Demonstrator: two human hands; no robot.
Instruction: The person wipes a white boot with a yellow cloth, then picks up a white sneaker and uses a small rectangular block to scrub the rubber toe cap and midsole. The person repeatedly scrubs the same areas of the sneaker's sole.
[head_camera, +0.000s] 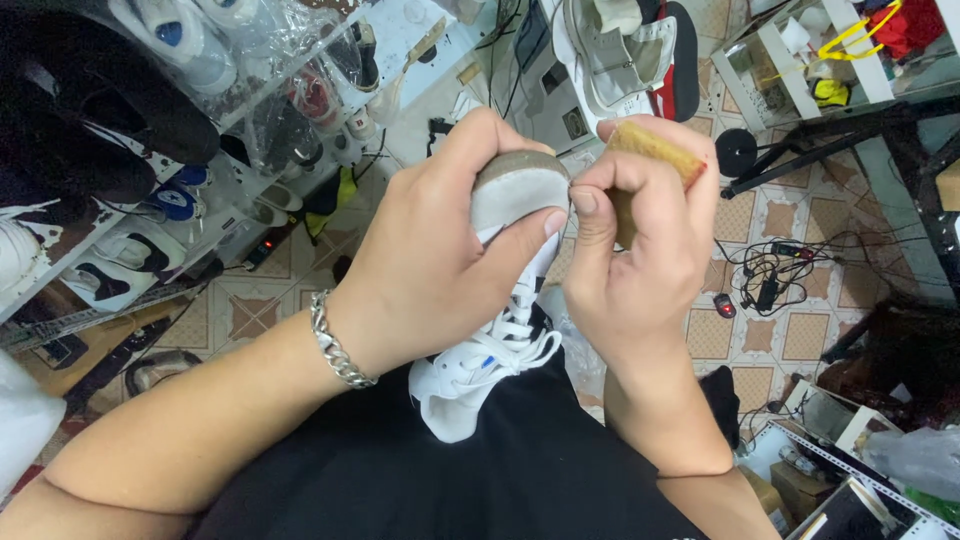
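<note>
A black garment fills the bottom of the view, its edges cut off by the frame. On it rests a white sneaker, toe raised toward the camera; its laces show, but most of its upper is hidden behind the hands. The left hand is clamped around the toe, thumb pressed across the rubber cap, so the sides of the toe cannot be seen. A silver chain bracelet sits on that wrist. The right hand is closed on a wooden brush, touching the toe's edge; only the brush's back and a corner stick out above the fingers, and the bristles are hidden. To the left, shelves hold pairs of shoes, some in clear wrap, blurred and cut off at the frame. Another white shoe lies on the tiled floor above. Tangled cables lie to the right.
</note>
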